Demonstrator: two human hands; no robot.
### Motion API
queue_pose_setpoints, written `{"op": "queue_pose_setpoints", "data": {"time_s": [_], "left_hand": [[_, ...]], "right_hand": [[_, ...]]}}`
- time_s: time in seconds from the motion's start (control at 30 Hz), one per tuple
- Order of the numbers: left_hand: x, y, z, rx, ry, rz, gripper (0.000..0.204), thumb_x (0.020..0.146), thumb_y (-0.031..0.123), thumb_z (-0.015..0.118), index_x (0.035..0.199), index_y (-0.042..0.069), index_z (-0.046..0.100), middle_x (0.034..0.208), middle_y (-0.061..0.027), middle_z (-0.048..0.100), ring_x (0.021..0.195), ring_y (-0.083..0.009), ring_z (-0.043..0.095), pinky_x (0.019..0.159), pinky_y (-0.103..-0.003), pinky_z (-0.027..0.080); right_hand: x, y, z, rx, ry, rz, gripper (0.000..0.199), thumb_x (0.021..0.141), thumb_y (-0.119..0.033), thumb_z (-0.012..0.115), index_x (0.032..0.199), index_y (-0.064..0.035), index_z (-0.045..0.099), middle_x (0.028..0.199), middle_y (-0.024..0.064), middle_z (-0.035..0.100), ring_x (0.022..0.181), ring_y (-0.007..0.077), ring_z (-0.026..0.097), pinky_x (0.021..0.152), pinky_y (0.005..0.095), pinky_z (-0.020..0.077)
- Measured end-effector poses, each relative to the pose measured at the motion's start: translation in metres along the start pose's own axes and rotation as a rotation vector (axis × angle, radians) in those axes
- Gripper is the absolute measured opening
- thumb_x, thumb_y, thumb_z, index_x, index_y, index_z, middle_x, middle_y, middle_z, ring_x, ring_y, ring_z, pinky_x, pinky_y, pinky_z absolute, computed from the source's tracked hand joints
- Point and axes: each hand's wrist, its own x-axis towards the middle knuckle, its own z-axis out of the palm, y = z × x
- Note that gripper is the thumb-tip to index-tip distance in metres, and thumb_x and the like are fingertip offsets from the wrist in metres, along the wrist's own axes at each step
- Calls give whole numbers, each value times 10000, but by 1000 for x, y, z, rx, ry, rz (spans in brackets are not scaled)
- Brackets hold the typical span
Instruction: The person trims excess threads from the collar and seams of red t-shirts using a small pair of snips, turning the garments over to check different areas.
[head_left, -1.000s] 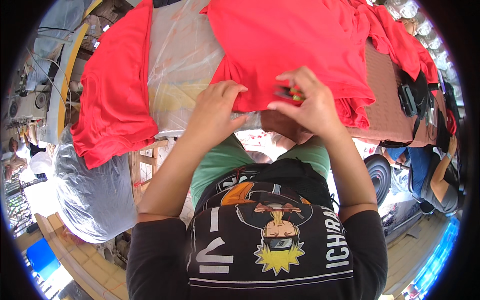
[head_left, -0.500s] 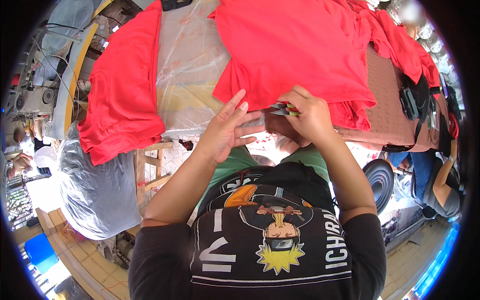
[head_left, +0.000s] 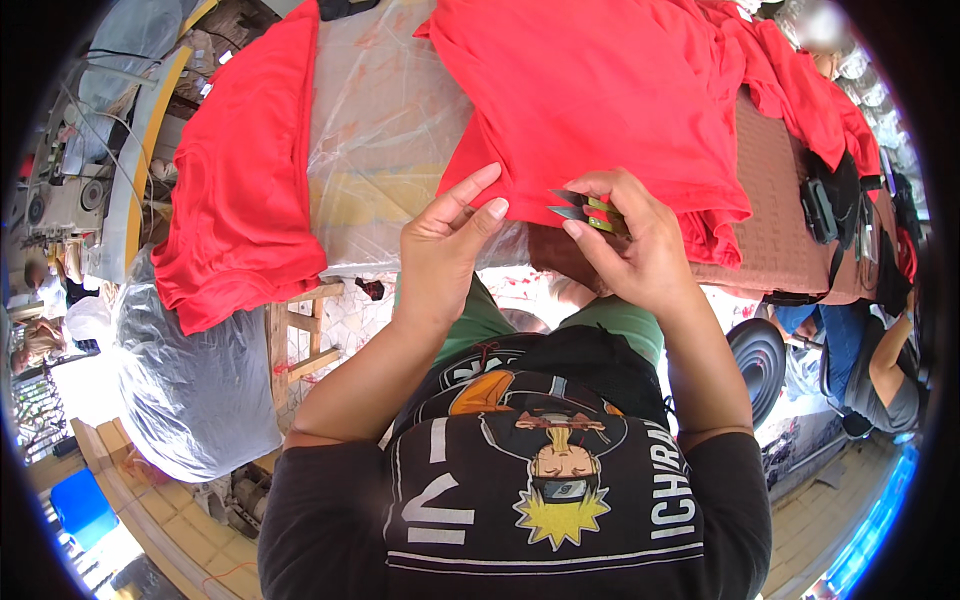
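Red cloth (head_left: 590, 110): 12 o'clock of both hands. Left hand (head_left: 440, 252): thumb and forefinger parted, at cloth's edge. Right hand (head_left: 642, 238): holding snips (head_left: 584, 216), blades toward 9 o'clock. Step: apparently trimming; next cut would need edge steadied.

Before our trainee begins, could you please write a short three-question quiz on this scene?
1. Which hand holds the snips?
2. True or false: the tips of the snips are pressed together.
3. What colour is the cloth nearest the snips: (a) blue, (b) red or (c) green?

Key:
1. The right hand.
2. False; they stand apart.
3. b, red.
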Motion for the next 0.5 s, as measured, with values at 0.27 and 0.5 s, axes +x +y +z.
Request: {"op": "queue_pose_setpoints", "data": {"time_s": [0.27, 0.5], "left_hand": [[-1, 2, 3, 71, -20, 88, 365, 897, 39, 634, 1257, 6, 576, 969, -69, 675, 871, -61, 603, 780, -199, 480], [0, 1, 2, 31, -48, 93, 360, 894, 36, 636, 1248, 2, 579, 1013, -83, 678, 906, -78, 610, 821, -214, 480]], "right_hand": [[15, 1, 9, 18, -20, -78, 251, 771, -170, 736, 983, -67, 647, 881, 78, 618, 764, 258, 641, 630, 344, 513], [19, 3, 16, 13, -29, -119, 231, 760, -152, 733, 960, -70, 650, 864, 70, 619, 759, 267, 634, 626, 352, 512]]}}
